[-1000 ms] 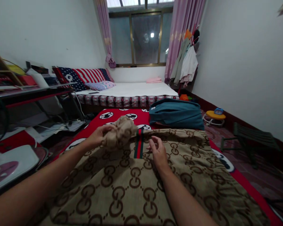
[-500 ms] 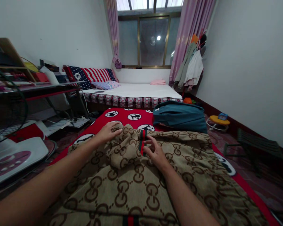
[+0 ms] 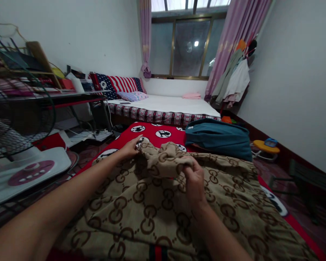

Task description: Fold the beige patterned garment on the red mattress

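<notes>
A wide tan cloth (image 3: 149,203), printed with brown interlocking letters, lies over the red blanket (image 3: 152,132) in front of me. Whether it is a garment or a cover, I cannot tell. My left hand (image 3: 130,148) pinches the left end of a bunched fold at its far side. On the fold's right end, my right hand (image 3: 195,177) is closed, with the fingers curled round the fabric. Between both hands the fold is raised and crumpled. A green and red stripe (image 3: 158,252) shows at the near edge. Behind, to the right, rests a folded teal cloth (image 3: 218,137).
A desk (image 3: 76,95) with clutter and a fan (image 3: 19,108) stand at left. Beyond is a bed (image 3: 168,103) below the window. To the right are a yellow stool (image 3: 266,146), a dark folding stool (image 3: 309,177) and clothes hanging on a rack (image 3: 237,79).
My right hand has closed on the cloth and raised the fold, covering the stripe in the middle. My left hand now grips the fold's left end. The view has turned slightly left.
</notes>
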Available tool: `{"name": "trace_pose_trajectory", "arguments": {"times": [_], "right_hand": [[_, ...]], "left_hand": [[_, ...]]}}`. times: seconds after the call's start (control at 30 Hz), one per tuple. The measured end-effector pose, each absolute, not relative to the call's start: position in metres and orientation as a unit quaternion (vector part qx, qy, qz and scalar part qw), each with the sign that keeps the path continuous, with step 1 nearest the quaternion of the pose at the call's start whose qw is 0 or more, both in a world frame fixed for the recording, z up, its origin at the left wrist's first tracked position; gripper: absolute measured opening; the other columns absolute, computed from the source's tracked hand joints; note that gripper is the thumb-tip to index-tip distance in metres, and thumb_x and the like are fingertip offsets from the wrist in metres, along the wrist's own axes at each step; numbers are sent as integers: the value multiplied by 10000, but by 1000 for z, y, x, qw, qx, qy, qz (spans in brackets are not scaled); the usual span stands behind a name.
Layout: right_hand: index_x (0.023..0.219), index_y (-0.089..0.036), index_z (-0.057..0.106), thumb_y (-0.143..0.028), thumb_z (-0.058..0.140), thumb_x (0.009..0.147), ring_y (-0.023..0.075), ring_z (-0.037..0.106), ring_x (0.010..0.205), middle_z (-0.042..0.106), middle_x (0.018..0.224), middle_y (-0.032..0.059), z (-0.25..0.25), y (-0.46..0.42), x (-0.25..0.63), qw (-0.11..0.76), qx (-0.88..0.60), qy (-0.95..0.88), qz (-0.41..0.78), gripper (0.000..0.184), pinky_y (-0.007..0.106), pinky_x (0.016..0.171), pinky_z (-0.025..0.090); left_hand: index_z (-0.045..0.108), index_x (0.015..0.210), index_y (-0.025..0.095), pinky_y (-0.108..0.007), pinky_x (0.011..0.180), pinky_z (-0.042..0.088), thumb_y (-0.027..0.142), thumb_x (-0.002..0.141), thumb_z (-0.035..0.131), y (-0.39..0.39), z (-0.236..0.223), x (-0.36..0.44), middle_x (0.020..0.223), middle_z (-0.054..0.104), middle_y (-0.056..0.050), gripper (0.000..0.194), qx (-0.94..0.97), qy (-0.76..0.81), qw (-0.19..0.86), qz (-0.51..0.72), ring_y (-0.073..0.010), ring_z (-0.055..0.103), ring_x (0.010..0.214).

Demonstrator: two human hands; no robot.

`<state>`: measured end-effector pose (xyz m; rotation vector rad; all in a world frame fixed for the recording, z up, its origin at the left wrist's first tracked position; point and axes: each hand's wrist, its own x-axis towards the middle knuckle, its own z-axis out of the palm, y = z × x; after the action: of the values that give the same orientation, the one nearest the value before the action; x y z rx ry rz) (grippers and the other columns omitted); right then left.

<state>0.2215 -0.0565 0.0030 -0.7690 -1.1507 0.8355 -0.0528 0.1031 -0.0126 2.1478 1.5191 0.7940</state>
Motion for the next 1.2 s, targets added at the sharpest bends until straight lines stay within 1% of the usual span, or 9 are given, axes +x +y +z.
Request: {"name": "trace_pose_trajectory", "arguments": {"times": [0.13,0.33,0.5,0.6,0.67,0.83,0.93,1.1,1.2], "right_hand": [[741,-195,622,-304,615,659,145,555,719,604,727,-22,24,-53,241,799,-280,-309,434,136,270,706,446],[742,-195,620,-324,585,663,147,574,733,610,729,-18,46,-60,248,805,-270,-274,452,155,284,748,474],[857,-184,671,-160,651,643,101,569,673,620,761,-26,43,-87,222,500,-268,-574,590,216,205,632,451],[1194,-233,596,-172,744,636,126,639,798,646,1074,37,34,-96,208,280,-191,-642,688,580,252,711,505],[1262,-239,554,-215,742,678,145,657,861,635,1151,68,29,-92,208,282,-187,-647,684,614,291,764,518],[1042,-192,673,-162,610,751,174,662,843,704,962,57,13,-51,247,460,-423,-668,404,300,330,801,520],[996,-175,693,-89,504,715,200,647,862,698,979,76,-2,-26,285,474,-560,-657,172,350,369,841,513],[1132,-140,658,-15,421,637,228,571,1108,649,1159,116,-17,-10,341,425,-658,-621,-16,564,360,1009,428],[1217,-171,629,5,428,653,244,525,1173,627,1242,100,-13,-6,369,270,-733,-622,-63,624,367,1028,392]], "left_hand": [[422,1441,124,-326,768,514,246,507,743,95,-2,-55,1023,693,-87,995,762,518,265,285,-220,651,817],[744,868,165,-349,781,510,341,519,745,77,23,-65,849,722,-44,392,758,478,321,306,-260,650,846],[760,718,192,-388,843,497,269,580,652,69,41,-56,855,727,-73,191,829,521,150,137,-284,641,872],[754,957,178,-394,960,459,409,745,545,60,40,-22,1104,701,-104,377,817,514,124,230,-287,608,1066],[660,1210,178,-373,995,452,541,813,466,48,29,8,1274,636,-105,572,816,486,186,251,-273,579,1164],[451,1441,239,-541,1129,267,715,737,521,23,-24,56,1544,344,-112,852,854,467,204,103,-363,306,1414],[385,1480,259,-603,1146,145,733,775,466,24,-42,57,1588,234,-97,853,859,471,179,85,-367,160,1464],[390,1476,277,-597,1148,139,725,783,473,31,-47,48,1583,255,-101,830,861,456,195,110,-363,187,1459],[423,1456,302,-603,1142,143,734,768,492,33,-51,47,1573,282,-105,815,864,446,194,128,-375,213,1448]]}}
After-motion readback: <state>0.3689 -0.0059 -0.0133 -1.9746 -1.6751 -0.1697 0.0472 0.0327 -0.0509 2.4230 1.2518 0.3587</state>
